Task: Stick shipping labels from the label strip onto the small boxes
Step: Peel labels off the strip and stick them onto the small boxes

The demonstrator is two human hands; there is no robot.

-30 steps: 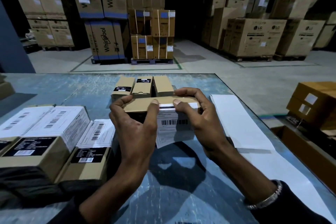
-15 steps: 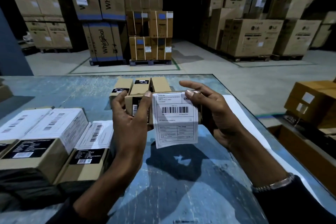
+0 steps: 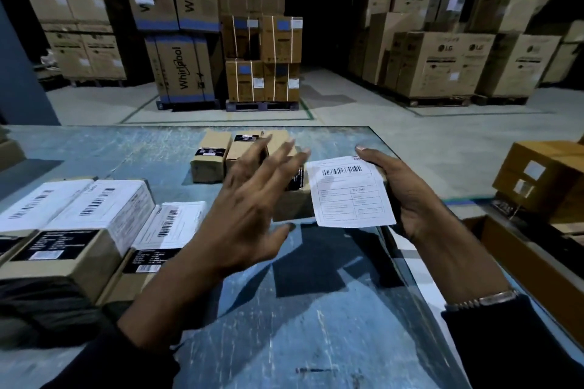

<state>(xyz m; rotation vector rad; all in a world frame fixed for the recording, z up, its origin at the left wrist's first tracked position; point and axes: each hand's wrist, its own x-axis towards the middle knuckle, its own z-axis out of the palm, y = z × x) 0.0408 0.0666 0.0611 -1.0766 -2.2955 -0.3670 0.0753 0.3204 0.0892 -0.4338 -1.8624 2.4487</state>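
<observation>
A small box with its half-stuck shipping label is now gripped by the right hand alone, the blurred left hand released and spread, apparently for smoothing.

Box with its label in my right hand, left hand spread just beside it, above the desk.

My right hand holds the small box over the desk, the shipping label on the side facing me, its lower part hanging below the box. My left hand hovers just left of it, in front of part of the box. Behind them, toward the desk's far edge, three unlabelled boxes stand in a row, touching. At my left lie the labelled boxes, side by side, labels on top. Right of the desk, lower down, sit two stacked cartons. Beyond the desk, on the floor, stand the pallet stacks.
</observation>
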